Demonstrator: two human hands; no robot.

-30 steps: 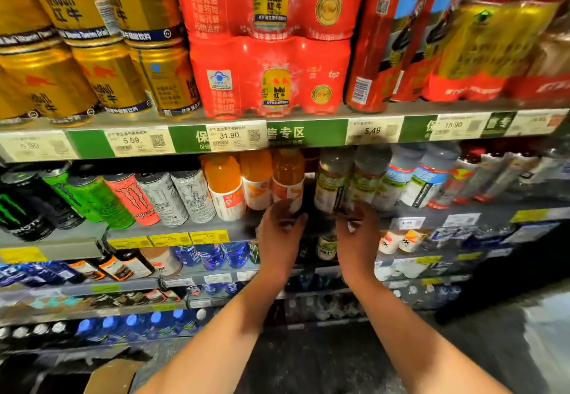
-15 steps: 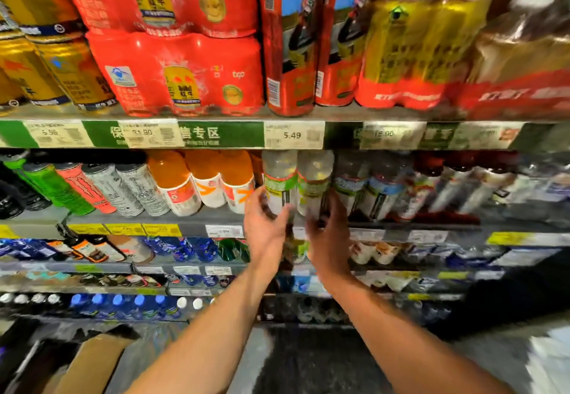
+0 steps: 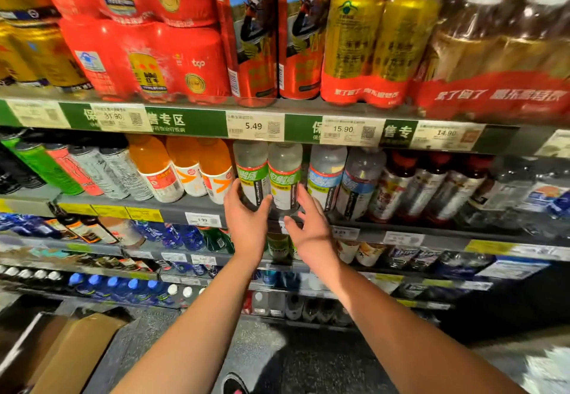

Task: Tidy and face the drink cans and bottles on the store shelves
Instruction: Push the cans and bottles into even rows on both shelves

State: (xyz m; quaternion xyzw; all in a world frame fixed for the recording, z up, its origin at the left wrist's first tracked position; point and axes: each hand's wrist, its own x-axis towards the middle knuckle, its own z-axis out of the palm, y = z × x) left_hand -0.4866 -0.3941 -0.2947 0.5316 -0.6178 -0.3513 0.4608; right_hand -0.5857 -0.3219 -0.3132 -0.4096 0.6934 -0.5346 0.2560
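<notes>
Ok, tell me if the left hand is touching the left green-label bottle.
Touching. The head view shows the left hand wrapped round the base of the left green-label bottle, thumb across its front.

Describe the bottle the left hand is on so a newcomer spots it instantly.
Find the 5.49 price tag on the green shelf strip. Directly below stand two clear green-labelled bottles. The left hand grips the left green-labelled bottle, which stands beside the orange bottles.
</notes>
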